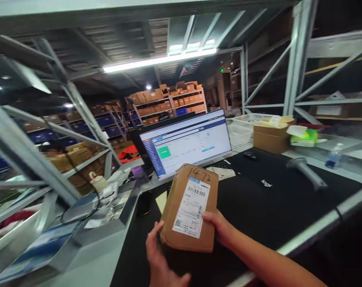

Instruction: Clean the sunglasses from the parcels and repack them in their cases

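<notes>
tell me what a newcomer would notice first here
The brown parcel with a white label, held by the left hand and right hand over the black desk mat at bottom centre. Just behind it glows a lit monitor, and a grey scanner lies further right.

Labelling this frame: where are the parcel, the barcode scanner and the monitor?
parcel [190, 207], head view, on its white label
barcode scanner [308, 173], head view, on its grey handle
monitor [186, 141], head view, middle of lit screen

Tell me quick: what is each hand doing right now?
Left hand: holding the lower left corner of the parcel.
Right hand: holding the same parcel at its right edge.
</notes>
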A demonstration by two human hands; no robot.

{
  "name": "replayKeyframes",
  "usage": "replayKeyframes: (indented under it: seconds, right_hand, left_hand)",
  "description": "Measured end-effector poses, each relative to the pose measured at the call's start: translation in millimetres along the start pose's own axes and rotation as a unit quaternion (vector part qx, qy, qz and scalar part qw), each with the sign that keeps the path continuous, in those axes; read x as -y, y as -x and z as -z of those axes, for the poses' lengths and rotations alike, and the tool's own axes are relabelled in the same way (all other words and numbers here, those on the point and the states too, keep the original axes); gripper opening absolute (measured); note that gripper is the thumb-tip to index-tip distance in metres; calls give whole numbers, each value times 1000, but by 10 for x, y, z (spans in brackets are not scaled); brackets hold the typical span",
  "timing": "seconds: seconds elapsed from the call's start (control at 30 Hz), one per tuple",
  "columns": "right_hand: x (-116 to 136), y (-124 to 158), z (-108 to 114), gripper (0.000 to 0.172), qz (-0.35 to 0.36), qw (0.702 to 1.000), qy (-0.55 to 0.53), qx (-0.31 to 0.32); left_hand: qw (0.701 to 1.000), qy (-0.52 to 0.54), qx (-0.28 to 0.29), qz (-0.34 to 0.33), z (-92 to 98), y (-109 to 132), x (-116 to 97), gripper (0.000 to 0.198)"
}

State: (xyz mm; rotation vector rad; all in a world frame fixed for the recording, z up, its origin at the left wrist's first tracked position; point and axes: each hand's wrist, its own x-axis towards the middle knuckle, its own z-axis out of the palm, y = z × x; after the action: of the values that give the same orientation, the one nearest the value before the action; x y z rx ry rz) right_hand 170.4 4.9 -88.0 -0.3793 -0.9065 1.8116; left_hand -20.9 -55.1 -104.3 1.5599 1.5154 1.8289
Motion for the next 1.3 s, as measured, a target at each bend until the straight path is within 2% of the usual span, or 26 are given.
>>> replayKeyframes:
  seconds: [0.03, 0.1, 0.2, 0.27, 0.3, 0.33, 0.37, 0.4, 0.43, 0.47, 0.53, 0.57, 0.63, 0.7, 0.83, 0.9, 1.0, 1.1, 1.13, 1.2, 1.3]
  right_hand:
    - [96, 55, 84, 73, 19, 1000, 8, -10]
    - [243, 168, 227, 87, 50, 998, 37, -10]
    - [346, 274, 390, 110, 75, 993, 88, 31]
    - [434, 275, 529, 110, 77, 980, 171, 73]
    - [526, 260, 624, 105, 74, 963, 245, 81]
    - [665, 243, 740, 98, 72, 934, 345, 53]
    - [854, 233, 873, 91, 69, 891, 450, -4]
    - [1090, 238, 1023, 83, 68, 829, 547, -96]
    - [1362, 264, 1182, 79, 70, 737, 625, -246]
    - [1654, 316, 1348, 81, 70, 693, 635, -335]
    - [2221, 480, 1668, 74, 59, 641, 620, -449]
    - [2463, 574, 1812, 66, 39, 627, 606, -488]
    - [2812, 722, 2040, 48, -16, 630, 579, -517]
    - [2980, 757, 2178, 34, -65, 654, 559, -506]
    - [2956, 530, 2184, 21, -128, 712, 530, -443]
    - [2843, 401, 2063, 16, -131, 744, 517, -402]
    - [2595, 343, 1741, 12, -93, 804, 493, -319]
    - [2316, 452, 1317, 20, -59, 878, 446, -166]
    - [2235, 504, 1176, 23, -56, 892, 433, -119]
    - [2107, 600, 932, 25, -57, 901, 426, -61]
    - [2016, 683, 743, 25, -58, 896, 439, -47]
  left_hand:
    - [997, 42, 28, 50, -42, -50, -39, 133]
    - [989, 90, 57, 101, -150, -151, -129, 121]
    - [969, 130, 110, 180, -360, -230, -279, 114]
    - [939, 164, 152, 261, -494, -242, -370, 116]
    - [923, 177, 167, 297, -553, -248, -403, 117]
    - [912, 185, 174, 321, -607, -259, -423, 117]
    - [908, 185, 172, 334, -655, -275, -429, 115]
    - [909, 177, 163, 341, -699, -297, -419, 113]
    - [912, 164, 148, 347, -739, -324, -395, 109]
    - [915, 148, 131, 352, -775, -352, -361, 106]
    - [919, 127, 96, 362, -833, -406, -283, 100]
    - [920, 124, 80, 363, -857, -429, -247, 98]
    - [926, 130, 57, 351, -897, -463, -193, 98]
    - [938, 133, 42, 316, -940, -487, -161, 101]
    - [969, 109, 27, 219, -1068, -534, -97, 108]
    - [984, 75, 12, 160, -1152, -562, -58, 112]
    - [995, 31, -6, 90, -1284, -595, -30, 116]
    - [998, 12, 0, 60, -1391, -587, -72, 116]
    - [999, 6, 3, 53, -1416, -573, -97, 116]
    - [999, 2, 8, 46, -1444, -535, -153, 116]
    - [996, 37, 24, 83, -1429, -487, -227, 120]
